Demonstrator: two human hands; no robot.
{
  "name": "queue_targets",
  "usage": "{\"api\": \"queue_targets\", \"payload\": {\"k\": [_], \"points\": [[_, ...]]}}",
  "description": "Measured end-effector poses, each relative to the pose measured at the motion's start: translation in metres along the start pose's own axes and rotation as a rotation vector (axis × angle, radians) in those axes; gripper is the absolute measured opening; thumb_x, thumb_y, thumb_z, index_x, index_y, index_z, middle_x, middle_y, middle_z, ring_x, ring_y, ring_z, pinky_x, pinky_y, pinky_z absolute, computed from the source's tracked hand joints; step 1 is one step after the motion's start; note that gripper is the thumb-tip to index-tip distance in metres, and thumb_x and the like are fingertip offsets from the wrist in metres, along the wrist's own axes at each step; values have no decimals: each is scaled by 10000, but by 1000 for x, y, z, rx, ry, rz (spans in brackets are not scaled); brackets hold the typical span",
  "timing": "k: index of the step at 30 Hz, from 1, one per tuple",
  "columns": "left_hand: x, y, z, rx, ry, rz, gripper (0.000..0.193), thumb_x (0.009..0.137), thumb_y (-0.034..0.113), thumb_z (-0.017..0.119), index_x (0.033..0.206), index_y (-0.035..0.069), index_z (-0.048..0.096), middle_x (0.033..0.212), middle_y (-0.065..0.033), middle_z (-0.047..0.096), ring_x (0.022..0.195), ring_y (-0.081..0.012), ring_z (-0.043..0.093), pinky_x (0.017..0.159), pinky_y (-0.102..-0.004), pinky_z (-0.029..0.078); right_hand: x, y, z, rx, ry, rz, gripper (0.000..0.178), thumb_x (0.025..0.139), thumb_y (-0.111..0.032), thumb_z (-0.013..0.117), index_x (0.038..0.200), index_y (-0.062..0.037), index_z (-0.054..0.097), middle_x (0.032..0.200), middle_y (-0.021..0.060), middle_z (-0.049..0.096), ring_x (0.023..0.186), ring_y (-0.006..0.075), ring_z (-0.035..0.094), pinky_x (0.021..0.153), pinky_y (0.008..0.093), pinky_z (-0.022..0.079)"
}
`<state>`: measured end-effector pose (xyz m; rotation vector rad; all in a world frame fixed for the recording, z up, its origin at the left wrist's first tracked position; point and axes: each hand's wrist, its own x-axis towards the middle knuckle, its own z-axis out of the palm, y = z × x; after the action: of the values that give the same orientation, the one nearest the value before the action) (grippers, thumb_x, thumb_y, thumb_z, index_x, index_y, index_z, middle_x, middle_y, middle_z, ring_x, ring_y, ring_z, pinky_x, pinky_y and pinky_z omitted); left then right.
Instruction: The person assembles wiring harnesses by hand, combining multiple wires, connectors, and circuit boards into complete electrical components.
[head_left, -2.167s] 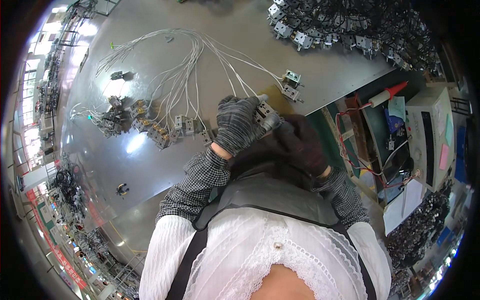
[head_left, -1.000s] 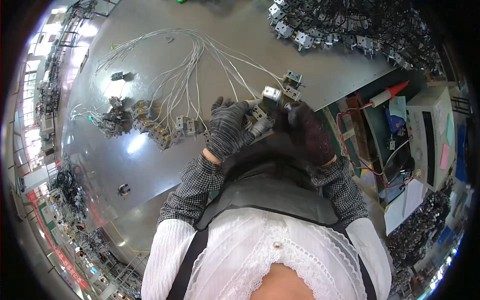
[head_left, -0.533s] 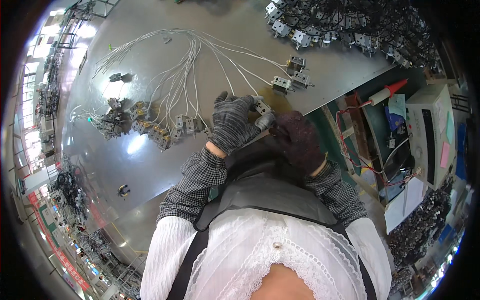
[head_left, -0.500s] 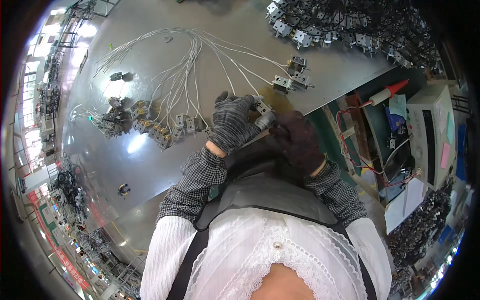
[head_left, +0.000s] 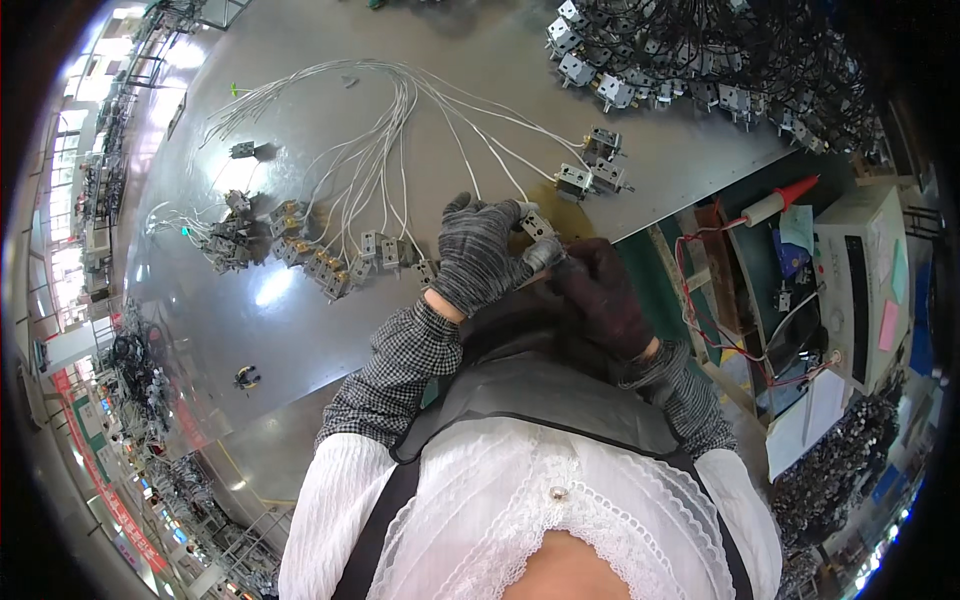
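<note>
The left hand pinches a small metal block (white lead trailing away up the tabletop), while the right hand closes on its near end.

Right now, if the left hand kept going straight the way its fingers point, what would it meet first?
The left hand points up and away across the metal table. First in line are probably the white wires fanning out just beyond its fingertips; the small metal part it holds sits slightly to the right. Depth is hard to judge here.
</note>
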<state>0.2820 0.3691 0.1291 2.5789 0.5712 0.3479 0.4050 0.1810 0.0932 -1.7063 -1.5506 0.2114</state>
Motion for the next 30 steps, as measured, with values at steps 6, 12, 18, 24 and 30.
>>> {"api": "queue_targets", "payload": {"k": [6, 12, 18, 24, 30], "points": [[0, -5, 9, -29, 33, -16, 490, 777, 472, 836, 1088, 105, 743, 827, -83, 738, 862, -305, 712, 1065, -529, 432, 7, -6, -11, 874, -178, 749, 329, 945, -92, 664, 1249, 3, 580, 1072, 193, 629, 955, 306, 654, 861, 355, 534], [-3, -4, 13, -11, 63, -25, 499, 775, 458, 837, 1105, 99, 731, 853, -75, 741, 874, -312, 707, 1056, -531, 435, 13, -17, -18, 263, -36, 502, 507, 926, -225, 739, 1334, 14, 558, 1176, 222, 669, 1082, 361, 685, 938, 405, 551], [-4, 6, -15, 145, 82, 44, 609, 834, 422, 814, 1311, 85, 642, 1091, -159, 723, 1021, -339, 692, 975, -463, 489, -5, -8, -17, 547, -88, 343, 498, 956, -283, 737, 1315, 17, 564, 1170, 226, 674, 1070, 344, 689, 930, 423, 557], [-17, -5, -39, 26, -317, -184, 605, 866, 344, 816, 1367, 72, 612, 1128, -169, 714, 1036, -328, 705, 925, -439, 542, 0, 19, -1, 353, -83, 24, 313, 1035, -256, 634, 1225, -9, 608, 1108, 126, 674, 917, 209, 652, 851, 357, 540], [-14, -6, 2, -496, -71, -129, 524, 875, 190, 830, 1325, 11, 632, 1076, -144, 738, 991, -252, 736, 878, -356, 591, 29, 16, -9, 633, 273, 585, 205, 1057, -132, 521, 1174, -13, 641, 942, 77, 674, 872, 128, 631, 774, 310, 511]]}}
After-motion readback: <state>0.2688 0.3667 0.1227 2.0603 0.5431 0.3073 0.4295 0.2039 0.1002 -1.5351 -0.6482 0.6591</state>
